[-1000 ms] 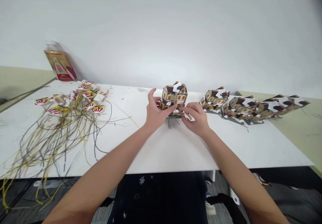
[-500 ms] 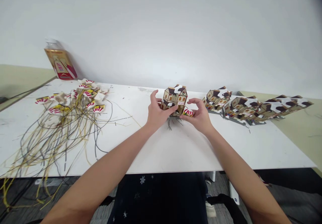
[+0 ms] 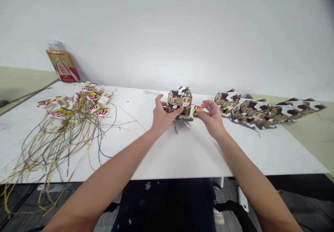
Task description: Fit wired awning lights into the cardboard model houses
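A small model house [image 3: 185, 100] with snowy brown roofs stands upright over the middle of the table, with short dark wires poking out beneath its grey base. My left hand [image 3: 163, 117] is wrapped round its left side, the thumb across the front. Just right of the house, my right hand [image 3: 212, 117] pinches a small yellow shop-front piece [image 3: 197, 111] with a red-and-white striped awning. A gap shows between this piece and the house front, where a dark opening is visible. Whether a wire joins the two is too small to tell.
More model houses [image 3: 252, 112] stand in a row at the right. On the left of the white table [image 3: 167, 159] lies a tangled pile of awning pieces [image 3: 90, 98] with yellow and black wires [image 3: 60, 148]. An orange-and-red bottle pack [image 3: 63, 66] stands at the back left.
My right hand has moved right and slightly up with the awning piece, away from the house front. The house has shifted slightly left in my left hand.
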The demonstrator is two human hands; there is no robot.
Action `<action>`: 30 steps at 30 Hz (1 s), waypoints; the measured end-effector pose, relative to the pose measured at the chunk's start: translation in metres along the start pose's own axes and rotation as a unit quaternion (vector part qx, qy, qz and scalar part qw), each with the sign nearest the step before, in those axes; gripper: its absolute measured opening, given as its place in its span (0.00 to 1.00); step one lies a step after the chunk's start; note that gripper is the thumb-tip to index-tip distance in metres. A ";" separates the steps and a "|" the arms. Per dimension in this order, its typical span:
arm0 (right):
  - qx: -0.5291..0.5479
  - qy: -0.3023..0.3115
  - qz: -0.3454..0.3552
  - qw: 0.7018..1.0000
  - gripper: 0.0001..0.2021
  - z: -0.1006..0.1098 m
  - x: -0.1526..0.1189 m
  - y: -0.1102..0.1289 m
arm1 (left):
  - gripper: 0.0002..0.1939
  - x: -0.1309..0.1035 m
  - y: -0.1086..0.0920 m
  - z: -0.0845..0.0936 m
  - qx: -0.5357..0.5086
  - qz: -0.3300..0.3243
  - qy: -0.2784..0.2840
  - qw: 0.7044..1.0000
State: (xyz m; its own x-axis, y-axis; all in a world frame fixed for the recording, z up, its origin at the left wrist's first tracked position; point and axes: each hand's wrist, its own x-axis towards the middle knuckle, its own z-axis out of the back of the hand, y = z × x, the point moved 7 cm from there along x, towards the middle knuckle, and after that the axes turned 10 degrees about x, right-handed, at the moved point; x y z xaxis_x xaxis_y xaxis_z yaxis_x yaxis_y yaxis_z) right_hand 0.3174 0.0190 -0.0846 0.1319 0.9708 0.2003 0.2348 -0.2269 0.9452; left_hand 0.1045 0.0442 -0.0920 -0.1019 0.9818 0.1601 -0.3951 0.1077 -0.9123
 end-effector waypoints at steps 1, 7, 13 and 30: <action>-0.003 0.008 -0.011 1.000 0.28 -0.002 -0.001 -0.001 | 0.50 0.000 0.000 0.000 -0.001 0.000 0.000 1.000; -0.027 0.053 -0.025 0.998 0.28 -0.014 -0.008 -0.001 | 0.50 -0.001 0.000 0.000 0.000 -0.004 -0.004 1.000; -0.046 0.084 -0.067 0.993 0.32 -0.022 -0.012 -0.005 | 0.50 -0.003 -0.004 -0.002 0.000 -0.024 0.006 1.000; -0.050 0.097 -0.085 0.990 0.29 -0.025 -0.014 -0.006 | 0.49 -0.005 -0.009 -0.005 0.022 -0.067 0.033 0.997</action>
State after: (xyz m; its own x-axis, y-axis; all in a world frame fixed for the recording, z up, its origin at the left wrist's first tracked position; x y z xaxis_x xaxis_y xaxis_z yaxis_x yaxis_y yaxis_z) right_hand 0.2899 0.0085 -0.0870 -0.0903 0.9932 0.0733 0.1399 -0.0602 0.9883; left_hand 0.1129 0.0386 -0.0864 0.0143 0.9672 0.2537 -0.4403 0.2339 -0.8668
